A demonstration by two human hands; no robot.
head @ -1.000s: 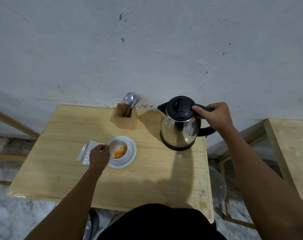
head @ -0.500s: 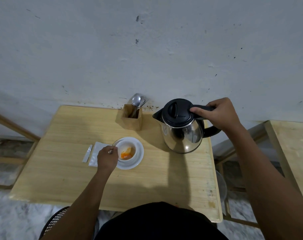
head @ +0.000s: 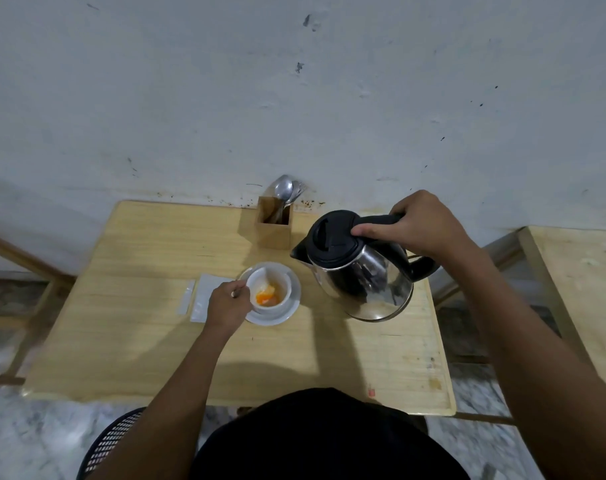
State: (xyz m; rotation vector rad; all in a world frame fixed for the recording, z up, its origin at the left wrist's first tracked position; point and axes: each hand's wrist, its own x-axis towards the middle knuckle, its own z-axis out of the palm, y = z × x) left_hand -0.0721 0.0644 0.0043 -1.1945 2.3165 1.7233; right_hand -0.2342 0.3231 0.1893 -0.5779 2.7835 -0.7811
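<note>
**Just beside the cup, a tilted kettle**

Over the wooden table the steel kettle leans, spout toward the cup. The right hand is wrapped round its black handle. The left hand, fingers curled, holds the white cup's left side on its saucer.

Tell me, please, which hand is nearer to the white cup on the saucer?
Left. The left hand grips the white cup at its left side; the right hand is apart, off to the cup's right, holding the kettle by its handle.
</note>
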